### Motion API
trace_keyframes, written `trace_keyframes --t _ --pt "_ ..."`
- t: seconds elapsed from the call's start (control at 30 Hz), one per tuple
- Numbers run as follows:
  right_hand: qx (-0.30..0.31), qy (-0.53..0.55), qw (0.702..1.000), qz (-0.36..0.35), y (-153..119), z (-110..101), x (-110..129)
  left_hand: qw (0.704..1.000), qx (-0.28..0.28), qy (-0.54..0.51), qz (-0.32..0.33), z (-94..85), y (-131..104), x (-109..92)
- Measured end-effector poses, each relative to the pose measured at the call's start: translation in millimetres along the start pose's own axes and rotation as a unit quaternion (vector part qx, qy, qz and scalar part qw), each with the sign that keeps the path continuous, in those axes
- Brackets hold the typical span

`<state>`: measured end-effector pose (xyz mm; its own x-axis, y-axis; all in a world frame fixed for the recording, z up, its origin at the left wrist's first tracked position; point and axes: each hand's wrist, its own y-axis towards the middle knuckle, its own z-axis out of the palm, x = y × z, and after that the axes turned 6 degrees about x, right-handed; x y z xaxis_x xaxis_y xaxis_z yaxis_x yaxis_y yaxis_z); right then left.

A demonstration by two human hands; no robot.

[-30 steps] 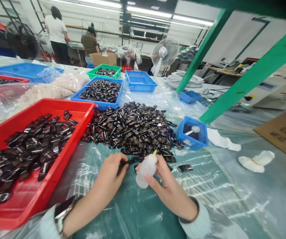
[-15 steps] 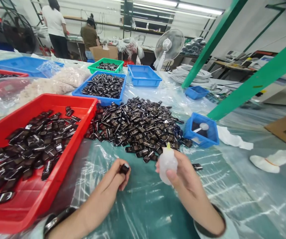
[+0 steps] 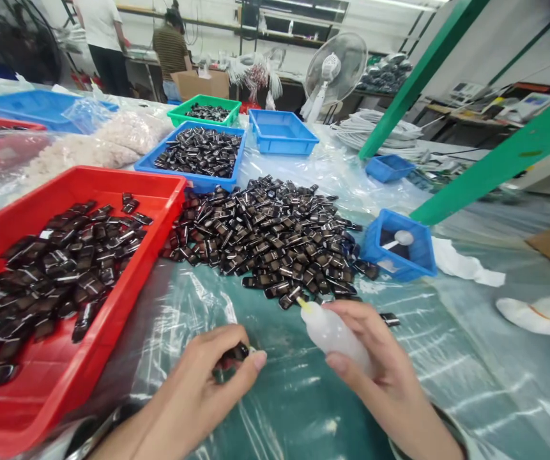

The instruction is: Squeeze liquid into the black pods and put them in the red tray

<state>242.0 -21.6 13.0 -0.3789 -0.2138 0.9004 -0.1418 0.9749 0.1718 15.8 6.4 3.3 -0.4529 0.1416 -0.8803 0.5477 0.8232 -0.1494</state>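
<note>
Between the thumb and fingers of my left hand point(image 3: 212, 377) is a small black plastic casing point(image 3: 237, 352), mostly hidden by the fingers. My right hand point(image 3: 380, 370) is closed around a translucent white squeeze bottle point(image 3: 335, 335). The bottle's yellow nozzle point(image 3: 304, 305) tilts up and left, apart from the casing. Beyond both hands spreads a heap of similar black casings point(image 3: 275, 236). One loose casing point(image 3: 389, 319) lies just past my right hand.
A red tray point(image 3: 126, 319) with black casings stands on the left. Behind the heap are a blue tray point(image 3: 239, 153) of casings, a green tray point(image 3: 234, 115) and another blue tray point(image 3: 287, 144). A small blue bin point(image 3: 418, 262) holds a spoon-like tool. Green posts point(image 3: 428, 76) rise on the right.
The squeeze bottle has tipped from upright to leaning left in my right hand. My left hand has turned and come nearer, its thumb now stretched along the casing. The view has shifted slightly.
</note>
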Motion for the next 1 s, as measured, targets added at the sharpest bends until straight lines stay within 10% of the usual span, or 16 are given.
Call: trace_keyframes --t 0.2,0.5,1.0 --pt "0.048 -0.087 0.994 -0.042 -1 -14 4 0.998 -0.016 -0.006 0.060 -2.1 -10 -2" --pt "-0.075 -0.077 0.994 0.004 -17 0 9 0.991 -0.073 0.020 0.111 -0.6 -14 9" --pt "-0.076 -0.046 0.996 0.013 -17 -1 13 0.987 -0.069 0.021 0.144 -0.3 -13 8"
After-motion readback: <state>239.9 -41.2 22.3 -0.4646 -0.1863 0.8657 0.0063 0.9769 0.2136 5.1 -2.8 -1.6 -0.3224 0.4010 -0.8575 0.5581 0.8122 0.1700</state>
